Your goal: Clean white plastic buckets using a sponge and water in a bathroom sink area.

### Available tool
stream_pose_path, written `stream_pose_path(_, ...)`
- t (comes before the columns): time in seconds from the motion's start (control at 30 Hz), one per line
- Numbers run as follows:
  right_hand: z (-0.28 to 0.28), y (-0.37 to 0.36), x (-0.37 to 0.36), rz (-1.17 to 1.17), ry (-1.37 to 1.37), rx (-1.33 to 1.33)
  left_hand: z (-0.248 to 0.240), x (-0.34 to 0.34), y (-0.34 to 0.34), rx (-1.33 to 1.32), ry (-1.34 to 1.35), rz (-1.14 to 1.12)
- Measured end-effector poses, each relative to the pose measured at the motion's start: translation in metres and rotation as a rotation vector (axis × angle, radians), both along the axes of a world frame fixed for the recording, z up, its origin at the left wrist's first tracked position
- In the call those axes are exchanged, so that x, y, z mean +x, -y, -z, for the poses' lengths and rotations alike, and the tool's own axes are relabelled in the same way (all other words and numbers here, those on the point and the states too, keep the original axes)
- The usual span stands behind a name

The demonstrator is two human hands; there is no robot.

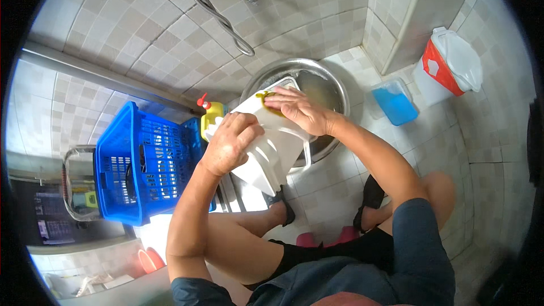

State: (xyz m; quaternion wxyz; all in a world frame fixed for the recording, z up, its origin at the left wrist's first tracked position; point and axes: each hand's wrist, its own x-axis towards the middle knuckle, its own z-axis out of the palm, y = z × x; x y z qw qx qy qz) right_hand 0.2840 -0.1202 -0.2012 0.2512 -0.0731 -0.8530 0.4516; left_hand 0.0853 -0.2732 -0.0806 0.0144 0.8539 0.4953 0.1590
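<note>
A white plastic bin-like container (272, 156) with ribbed sides and a loop-shaped handle is held tilted over the near rim of a round metal basin (341, 88). My left hand (231, 140) is closed on the container's left side, its fingers bent over the edge. Under the fingers of my right hand (303, 112), a yellow-green scrubbing pad (263, 96) lies pressed against the container's far part. The hand covers most of that pad. Murky water (318, 88) and a pale-rimmed item partly behind the container are in the basin.
On the left stands a blue plastic basket (139, 164), beside a yellow bottle with a red nozzle (211, 116). A clear tub with something blue (395, 105) and a white lidded bucket (436, 76) stand right. A metal hose (218, 17) hangs above the basin.
</note>
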Motion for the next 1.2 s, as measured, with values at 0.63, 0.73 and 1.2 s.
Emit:
stream_pose_path(0.63, 0.009, 0.066, -0.007, 0.202, -0.265, 0.285, 0.021, -0.033, -0.003, 0.147, 0.202, -0.219)
stream_pose_path(0.73, -0.004, 0.052, -0.011, 0.177, -0.232, 0.341, 0.019, -0.024, -0.003, 0.201, 0.154, -0.188)
stream_pose_path(1.2, -0.041, -0.006, -0.047, -0.094, -0.071, 0.209, 0.002, 0.024, -0.006, 0.249, -0.185, 0.245)
